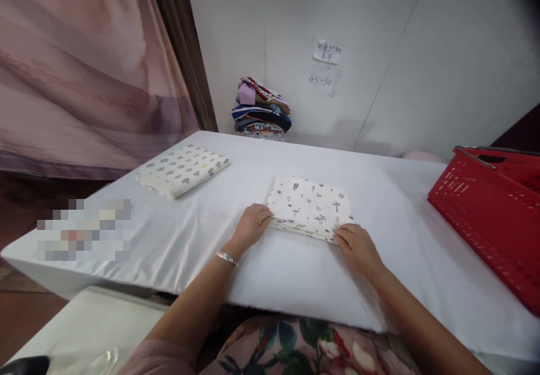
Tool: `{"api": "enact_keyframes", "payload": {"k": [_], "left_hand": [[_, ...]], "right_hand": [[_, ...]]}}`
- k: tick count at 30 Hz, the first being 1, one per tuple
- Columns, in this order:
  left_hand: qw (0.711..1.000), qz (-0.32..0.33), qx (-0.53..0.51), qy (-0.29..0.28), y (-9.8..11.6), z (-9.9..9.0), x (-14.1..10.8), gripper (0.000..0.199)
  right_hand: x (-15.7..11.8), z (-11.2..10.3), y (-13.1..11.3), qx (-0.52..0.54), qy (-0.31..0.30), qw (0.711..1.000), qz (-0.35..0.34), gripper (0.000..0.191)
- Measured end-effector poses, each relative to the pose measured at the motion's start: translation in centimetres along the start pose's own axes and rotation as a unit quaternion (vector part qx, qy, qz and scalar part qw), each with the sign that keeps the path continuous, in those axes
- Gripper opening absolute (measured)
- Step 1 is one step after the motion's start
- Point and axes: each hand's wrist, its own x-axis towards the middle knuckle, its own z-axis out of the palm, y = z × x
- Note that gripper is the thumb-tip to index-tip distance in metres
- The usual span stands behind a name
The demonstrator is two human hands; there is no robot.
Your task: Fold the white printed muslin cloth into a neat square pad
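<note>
A white cloth with small grey and dark prints (310, 202) lies folded in a flat rectangle on the white-covered table (295, 276). At its near left corner my left hand (253, 223) has its fingers closed on the folded layers. My right hand (356, 244) pinches the near right corner of the same cloth. The folded edges face me between the two hands. A second folded cloth, cream with grey heart shapes (185, 168), lies farther left, touched by neither hand.
A red perforated basket (493, 212) stands at the table's right side. Behind the far edge is a stack of folded fabrics (261, 111) against the wall, near paper notes (323, 80). A pink curtain (97, 71) hangs at left; a pale surface (101, 319) sits below the table's near left edge.
</note>
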Motion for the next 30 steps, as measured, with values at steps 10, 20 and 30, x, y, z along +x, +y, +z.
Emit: {"api": "enact_keyframes", "payload": {"k": [10,20,30], "left_hand": [[0.995,0.072,0.055,-0.043,2.0,0.7,1.5,0.020],[0.997,0.057,0.042,-0.022,1.2,1.2,0.4,0.022],[0.998,0.052,0.034,-0.003,1.5,1.5,0.6,0.023]], "right_hand": [[3.4,0.5,-2.5,0.035,-0.028,0.998,-0.053,0.027],[2.5,1.1,-2.5,0.087,-0.008,0.996,-0.036,0.023],[2.8,1.3,-2.3,0.059,-0.028,0.997,-0.035,0.022]]}}
